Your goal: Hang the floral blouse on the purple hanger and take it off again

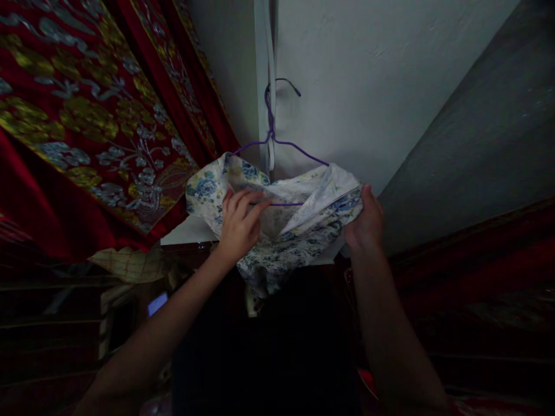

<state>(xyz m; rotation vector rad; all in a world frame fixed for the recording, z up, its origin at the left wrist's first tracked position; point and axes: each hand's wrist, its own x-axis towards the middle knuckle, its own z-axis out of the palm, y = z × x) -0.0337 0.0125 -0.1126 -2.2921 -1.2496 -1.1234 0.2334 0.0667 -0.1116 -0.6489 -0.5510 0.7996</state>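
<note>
The shirt point(303, 242) hangs on the hanger point(272, 132), centre. My right fingers point(367, 196) clamp its right edge; my left fingers point(237, 203) stand slightly apart at its opening. Over-pulling right could slip its left shoulder off.

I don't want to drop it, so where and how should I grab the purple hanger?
Probably best: grip the purple hanger by its neck, just below the hook, coming from the front. That slim, upright part shows above the floral garment, which covers the hanger's ends, and the wall is behind.
</note>
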